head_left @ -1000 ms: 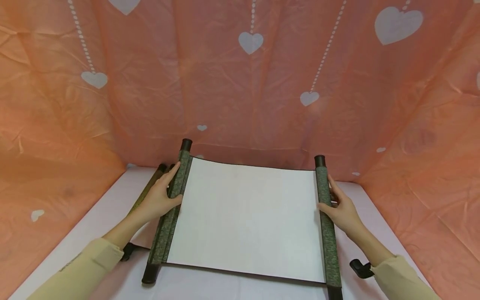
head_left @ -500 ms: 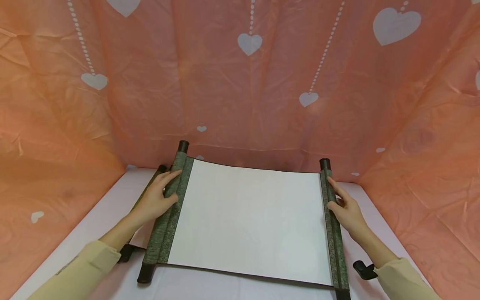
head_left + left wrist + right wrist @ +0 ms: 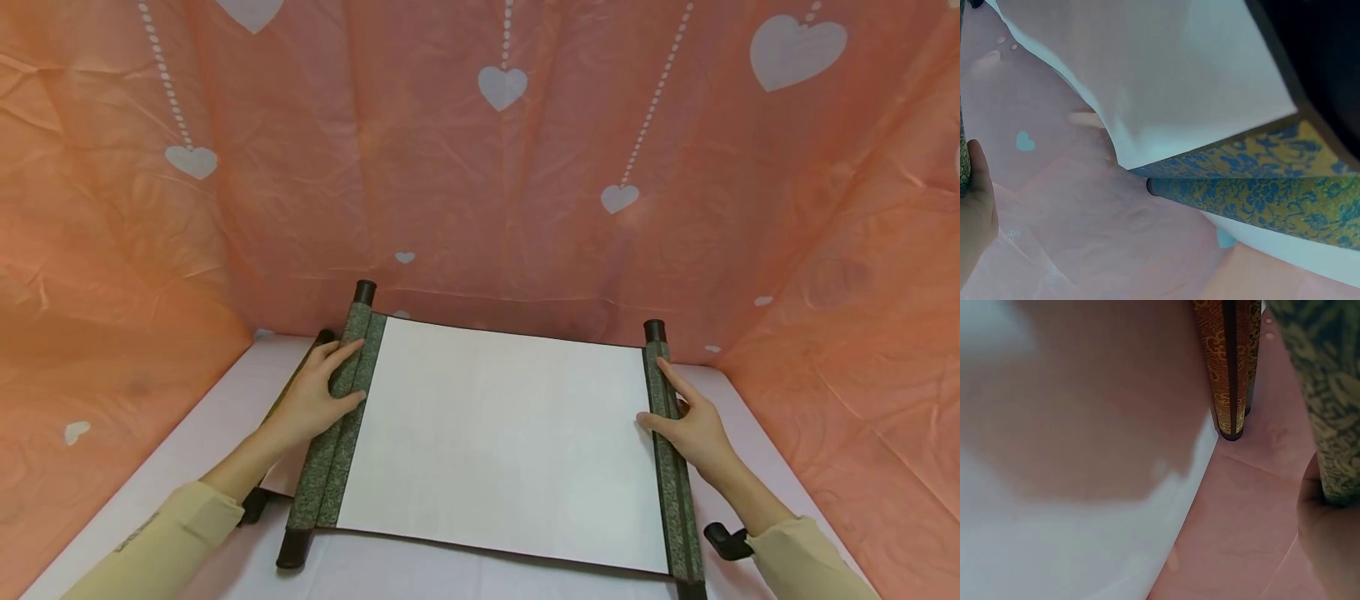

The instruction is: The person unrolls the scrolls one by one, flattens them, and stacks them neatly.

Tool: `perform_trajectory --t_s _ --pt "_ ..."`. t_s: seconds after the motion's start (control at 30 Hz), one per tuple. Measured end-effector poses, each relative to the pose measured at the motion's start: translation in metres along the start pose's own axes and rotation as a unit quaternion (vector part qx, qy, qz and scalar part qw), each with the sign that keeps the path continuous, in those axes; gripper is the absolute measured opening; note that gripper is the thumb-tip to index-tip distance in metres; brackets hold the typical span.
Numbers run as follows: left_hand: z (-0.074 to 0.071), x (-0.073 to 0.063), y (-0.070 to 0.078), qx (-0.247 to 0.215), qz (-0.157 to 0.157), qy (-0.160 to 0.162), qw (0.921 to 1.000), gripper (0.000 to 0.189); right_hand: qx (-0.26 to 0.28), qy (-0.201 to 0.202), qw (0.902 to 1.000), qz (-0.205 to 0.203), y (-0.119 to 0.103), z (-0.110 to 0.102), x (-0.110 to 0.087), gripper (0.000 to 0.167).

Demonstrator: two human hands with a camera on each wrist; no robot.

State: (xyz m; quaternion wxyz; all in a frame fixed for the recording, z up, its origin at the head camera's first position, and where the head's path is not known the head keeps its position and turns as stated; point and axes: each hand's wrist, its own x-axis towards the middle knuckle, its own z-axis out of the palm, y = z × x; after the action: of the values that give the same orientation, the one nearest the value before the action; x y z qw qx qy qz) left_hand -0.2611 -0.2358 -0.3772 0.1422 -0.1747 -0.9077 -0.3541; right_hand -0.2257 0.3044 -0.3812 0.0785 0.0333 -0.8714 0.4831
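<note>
A hanging scroll (image 3: pixel 510 442) with a blank white sheet is spread between two rollers in the head view. Green patterned fabric covers both rollers, and black knobs cap their ends. My left hand (image 3: pixel 311 400) holds the left roller (image 3: pixel 315 467), its thumb and forefinger showing on the near face. At the other side my right hand (image 3: pixel 697 429) holds the right roller (image 3: pixel 678 492), with the thumb stretched over the sheet's edge. Both wrist views show part of a hand against green fabric. The remaining fingers are hidden behind the rollers.
Behind my left hand lies another scroll (image 3: pixel 288 471), partly covered. Blue-and-yellow fabric (image 3: pixel 1260 200) edges it in the left wrist view. An orange-gold roller (image 3: pixel 1222 369) shows in the right wrist view. A black knob (image 3: pixel 726 540) sits by my right sleeve. Orange heart-print curtain (image 3: pixel 450 167) surrounds the white table (image 3: pixel 420 575).
The rollers have moved slightly apart, the right one more, baring more white sheet. A wider green band shows at the left. My right thumb has stretched out over the sheet.
</note>
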Motion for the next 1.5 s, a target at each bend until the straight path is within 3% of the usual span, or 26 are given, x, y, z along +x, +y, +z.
perform_trajectory --t_s 0.23,0.47,0.77,1.17,1.3,1.5 --pt "-0.002 0.000 -0.005 0.009 0.018 0.005 0.9998 0.076 -0.034 0.000 0.9991 -0.027 0.003 -0.004 -0.002 0.093" --pt "-0.006 -0.002 -0.009 0.013 0.028 0.018 0.9994 0.071 -0.005 0.009 0.9998 -0.019 0.011 -0.009 -0.002 0.091" --pt "-0.006 -0.005 -0.016 0.004 0.043 0.038 0.9984 0.065 -0.019 0.010 0.9998 0.002 0.010 -0.012 -0.003 0.082" --pt "-0.011 -0.004 -0.012 0.010 0.038 0.020 0.9990 0.066 -0.077 0.008 0.9954 -0.056 0.017 -0.014 -0.002 0.092" --pt "-0.018 -0.005 -0.012 0.020 0.031 0.011 0.9993 0.068 -0.104 0.005 0.9931 -0.054 0.014 -0.016 -0.002 0.093" --pt "-0.031 -0.003 -0.013 0.028 0.027 -0.001 0.9992 0.069 -0.097 -0.017 0.9934 -0.059 0.004 -0.016 -0.001 0.092"
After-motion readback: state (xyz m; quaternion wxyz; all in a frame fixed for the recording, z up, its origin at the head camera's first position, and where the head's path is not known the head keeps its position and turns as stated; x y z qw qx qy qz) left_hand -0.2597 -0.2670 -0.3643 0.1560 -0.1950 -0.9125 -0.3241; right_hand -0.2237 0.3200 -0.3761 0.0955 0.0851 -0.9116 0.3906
